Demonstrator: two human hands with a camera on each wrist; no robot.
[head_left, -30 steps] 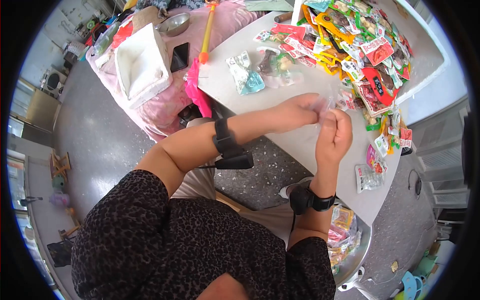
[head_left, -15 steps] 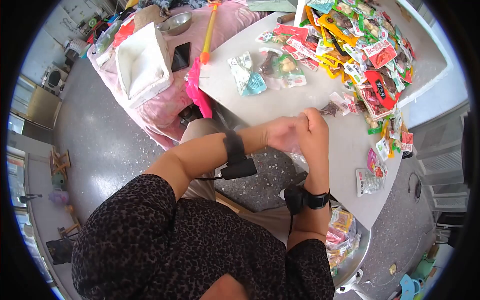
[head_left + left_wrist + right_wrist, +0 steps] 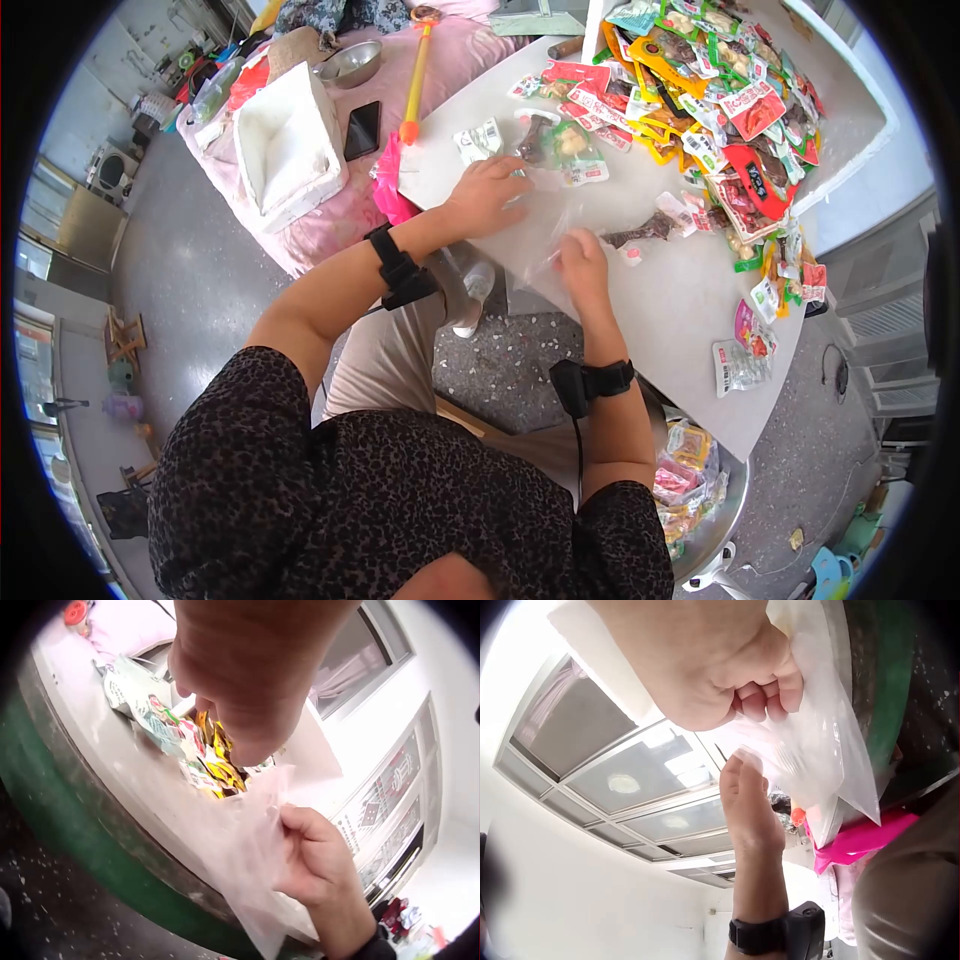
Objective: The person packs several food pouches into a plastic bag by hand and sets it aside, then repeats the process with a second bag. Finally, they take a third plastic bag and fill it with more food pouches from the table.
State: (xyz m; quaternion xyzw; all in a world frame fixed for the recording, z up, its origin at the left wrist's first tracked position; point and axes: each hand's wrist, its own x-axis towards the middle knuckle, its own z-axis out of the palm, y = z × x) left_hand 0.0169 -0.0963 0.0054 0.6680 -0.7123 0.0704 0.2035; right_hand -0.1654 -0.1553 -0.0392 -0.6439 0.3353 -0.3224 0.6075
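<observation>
A clear plastic bag (image 3: 545, 245) spreads over the table's near edge, its side gripped by the curled fingers of my right hand (image 3: 583, 268). In the right wrist view the bag (image 3: 825, 742) hangs flat and wrinkled from those fingers. My left hand (image 3: 488, 195) is off the bag's other side, its fingers loosely extended over the table. Those fingers overlap a silver-and-teal packet (image 3: 478, 140), hiding its lower part. Just beyond lie a packet of dark food (image 3: 537, 133) and a green-edged clear packet (image 3: 578, 152). A dark-filled packet (image 3: 640, 232) lies right of the bag.
A large heap of snack packets (image 3: 700, 110) spills from a white foam box (image 3: 870, 120) at the back right. Two packets (image 3: 742, 360) lie near the right edge. Below it stands a metal basin (image 3: 735, 500) of packets. A pink-covered surface holds another white box (image 3: 285, 140) and phone (image 3: 362, 130).
My hands were together at the plastic bag; they have parted. The left hand moved left toward the silver-and-teal packet, while the right moved slightly left and keeps the bag, which now spreads out.
</observation>
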